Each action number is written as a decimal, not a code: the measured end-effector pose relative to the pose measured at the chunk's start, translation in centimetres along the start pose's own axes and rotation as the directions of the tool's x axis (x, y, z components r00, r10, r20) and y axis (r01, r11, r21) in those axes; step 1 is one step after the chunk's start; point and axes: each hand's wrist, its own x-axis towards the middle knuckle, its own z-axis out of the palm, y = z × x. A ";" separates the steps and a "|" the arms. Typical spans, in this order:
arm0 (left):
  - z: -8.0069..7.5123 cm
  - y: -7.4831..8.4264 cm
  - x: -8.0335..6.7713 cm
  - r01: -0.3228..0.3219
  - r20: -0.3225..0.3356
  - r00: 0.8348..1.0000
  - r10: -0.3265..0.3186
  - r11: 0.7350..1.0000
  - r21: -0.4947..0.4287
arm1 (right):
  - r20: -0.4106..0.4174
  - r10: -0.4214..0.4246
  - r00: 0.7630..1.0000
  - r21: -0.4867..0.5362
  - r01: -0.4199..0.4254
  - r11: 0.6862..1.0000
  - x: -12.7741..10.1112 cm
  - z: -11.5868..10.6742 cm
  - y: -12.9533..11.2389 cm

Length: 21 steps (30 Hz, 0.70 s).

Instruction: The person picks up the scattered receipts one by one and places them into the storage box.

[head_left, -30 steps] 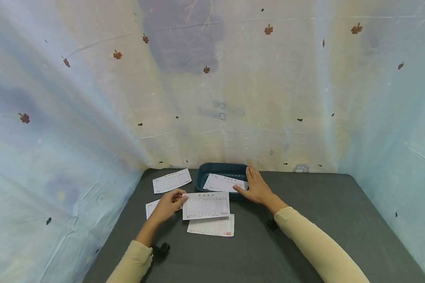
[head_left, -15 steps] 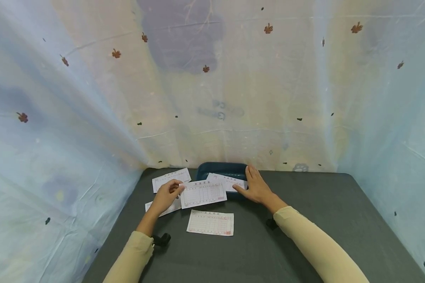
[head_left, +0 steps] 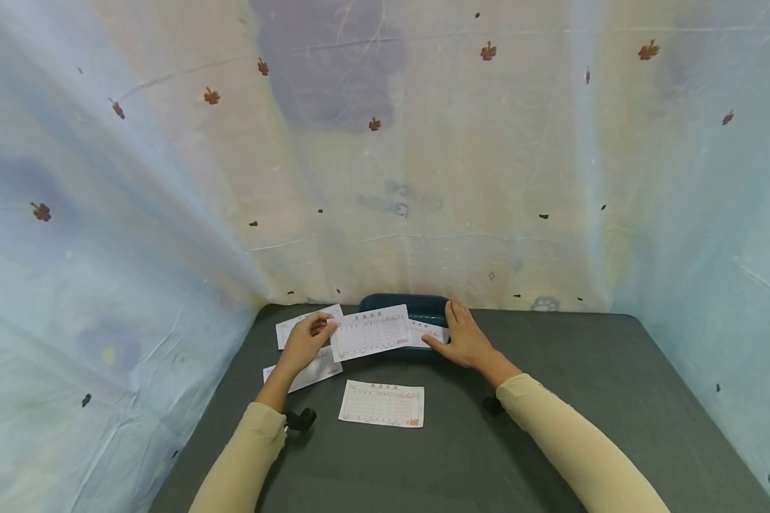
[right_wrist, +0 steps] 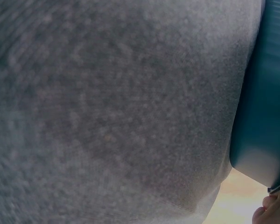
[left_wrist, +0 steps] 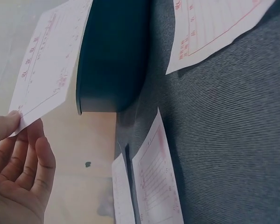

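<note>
The head camera looked forward and down over the whole table [head_left: 552,399]. Both wrist cameras sat low and close, sharing the blue tray [left_wrist: 113,60] with it.

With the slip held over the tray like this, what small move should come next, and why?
Probably lower and release the slip into the blue tray. The left hand pinches its end above the tray, one slip already lies inside, and the right hand steadies the rim.

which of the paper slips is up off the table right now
The slip pinched by the left hand, held in the air over the blue tray. The other slips lie flat on the table or in the tray.
</note>
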 end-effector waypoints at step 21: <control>1.3 1.7 2.7 -0.001 -0.005 1.000 0.001 1.000 0.016 | 0.009 -0.001 1.000 0.002 0.001 1.000 0.0 -0.2 -0.1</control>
